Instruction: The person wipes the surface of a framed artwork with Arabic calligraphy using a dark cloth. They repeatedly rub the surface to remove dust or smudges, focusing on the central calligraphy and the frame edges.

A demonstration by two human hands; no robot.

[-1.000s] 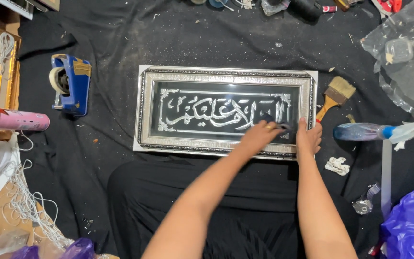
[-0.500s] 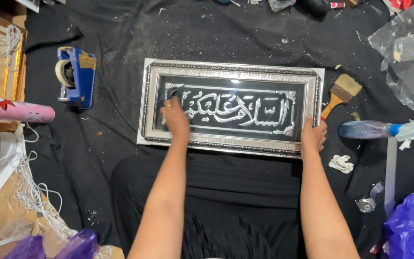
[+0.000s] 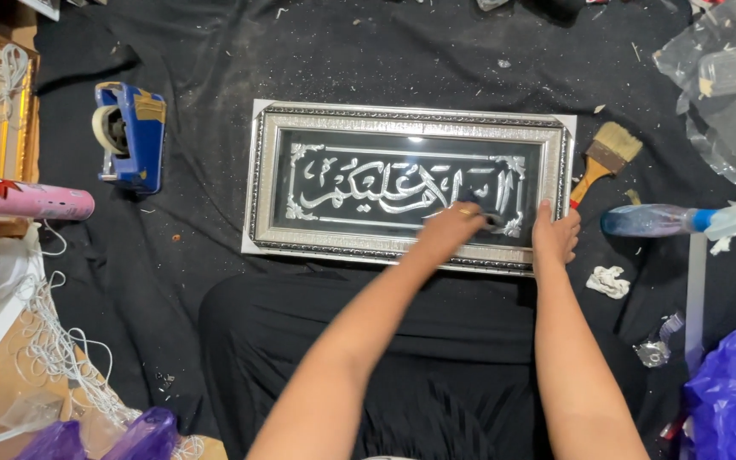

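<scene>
A black cloth (image 3: pixel 215 281), dusted with pale specks and scraps, covers the work surface seen from above. At its centre lies a long silver picture frame (image 3: pixel 408 121) with glass over raised silver calligraphy on a dark ground.

The left hand (image 3: pixel 453 228) reaches across to the frame's lower right, at about 4 o'clock on the glass, its fingers curled around a small dark object pressed to the glass; what the object is cannot be told. The right hand (image 3: pixel 554 234) rests on the frame's lower right corner, fingers spread flat and relaxed, holding nothing. Both forearms come in from 6 o'clock over a dark lap.

Bare cloth runs along the frame's top edge at 12 o'clock and along its left edge at 9 o'clock. The right edge is more crowded: a paintbrush (image 3: pixel 604 159) with a wooden handle lies just beside the upper right corner at 2 o'clock, a blue-tinted plastic bottle (image 3: pixel 653 220) lies on its side at 3 o'clock, and a crumpled white scrap (image 3: pixel 608 281) sits at 4 o'clock.

Farther out, a blue tape dispenser (image 3: pixel 130 135) stands at 10 o'clock, well apart from the frame. A pink roll (image 3: pixel 23 200) and loose white string (image 3: pixel 53 341) lie at the left border. Clear plastic wrap (image 3: pixel 726 85) fills the upper right, and a purple bag (image 3: pixel 734 392) the lower right.
</scene>
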